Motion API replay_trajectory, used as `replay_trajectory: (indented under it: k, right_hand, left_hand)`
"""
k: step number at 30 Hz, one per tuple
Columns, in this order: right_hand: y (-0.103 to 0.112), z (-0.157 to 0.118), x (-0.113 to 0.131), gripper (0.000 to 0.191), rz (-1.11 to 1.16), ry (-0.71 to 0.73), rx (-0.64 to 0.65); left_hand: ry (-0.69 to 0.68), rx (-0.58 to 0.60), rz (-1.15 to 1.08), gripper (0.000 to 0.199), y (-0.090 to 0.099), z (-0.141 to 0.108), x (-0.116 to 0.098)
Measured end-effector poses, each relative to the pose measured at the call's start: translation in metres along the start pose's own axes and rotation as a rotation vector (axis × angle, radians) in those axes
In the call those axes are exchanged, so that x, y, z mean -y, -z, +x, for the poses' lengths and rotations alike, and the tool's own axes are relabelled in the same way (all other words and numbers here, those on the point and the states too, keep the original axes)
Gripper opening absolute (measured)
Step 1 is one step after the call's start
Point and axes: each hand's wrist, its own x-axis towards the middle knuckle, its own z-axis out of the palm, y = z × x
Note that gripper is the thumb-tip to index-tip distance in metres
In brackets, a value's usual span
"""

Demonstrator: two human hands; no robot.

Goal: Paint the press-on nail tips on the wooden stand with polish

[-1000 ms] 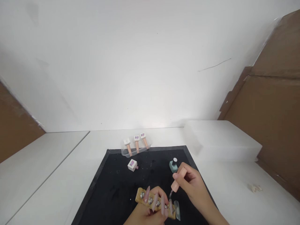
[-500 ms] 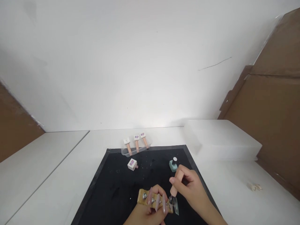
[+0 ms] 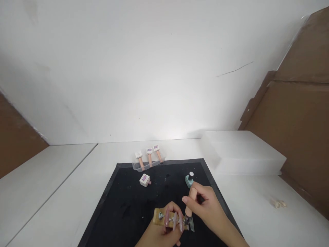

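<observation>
My left hand (image 3: 167, 235) is closed around a wooden nail display stand (image 3: 157, 216). Several long false nails (image 3: 175, 220) are mounted on it; those at the left and middle look pinkish, while the rightmost nail (image 3: 191, 224) looks clear. In my right hand (image 3: 207, 204) is a nail polish brush (image 3: 191, 203), gripped by its peach handle between thumb and fingers. Its dark lower end is at the clear nail; whether the bristles touch it is too small to tell. An uncapped white polish bottle (image 3: 145, 180) lies tipped on the black mat (image 3: 115, 206).
A teal bottle with a black cap (image 3: 189, 180) stands just beyond my right hand. At the mat's far edge, a clear tray (image 3: 137, 168) holds three white bottles with peach caps (image 3: 149, 156). A white block (image 3: 244, 151) and some small pale pieces (image 3: 278, 203) lie to the right.
The brush in my right hand has shifted slightly left and stands more upright. My left hand has turned the display stand a little, its left end moving slightly right.
</observation>
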Motion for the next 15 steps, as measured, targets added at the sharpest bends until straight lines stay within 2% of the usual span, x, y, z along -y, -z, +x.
replay_trajectory:
  k: [8,15]
  right_hand:
    - [0.0007,0.0001,-0.0008,0.039,-0.02,0.052,-0.12]
    - [0.0008,-0.0011,-0.0003,0.037,0.028,0.015,0.035]
  left_hand:
    - [0.017,-0.007,0.006,0.037,0.0,-0.0014,-0.0017]
    - [-0.014,0.002,-0.001,0.037,0.0005,0.0012,-0.0018]
